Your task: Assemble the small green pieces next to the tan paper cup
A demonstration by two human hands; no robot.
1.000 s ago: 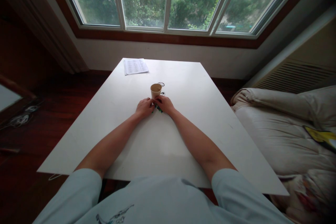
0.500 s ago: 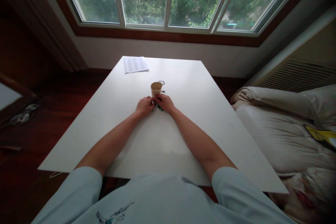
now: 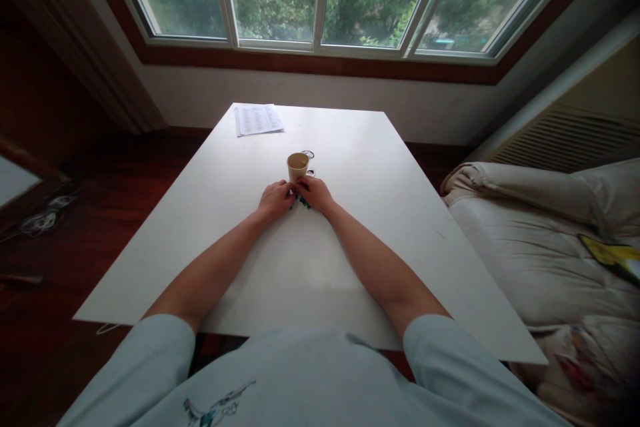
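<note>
My left hand and my right hand meet just in front of a tan paper cup that stands upright. The fingers of both are closed in a pinch, fingertips almost touching. Whatever they hold is too small to make out. Small dark green pieces, like beads, lie on the table between and below the fingers. Behind the cup, partly covered by it, is a thin dark loop, and a small dark-and-white ring-shaped thing sits at its right.
A few printed sheets lie at the far left corner of the white table. To the right stands a cream sofa with a yellow and black item on it. Cables lie on the floor at left, and a window is ahead.
The view has tilted very slightly. Both hands stay at the same spot before the cup, with only tiny finger movement.
</note>
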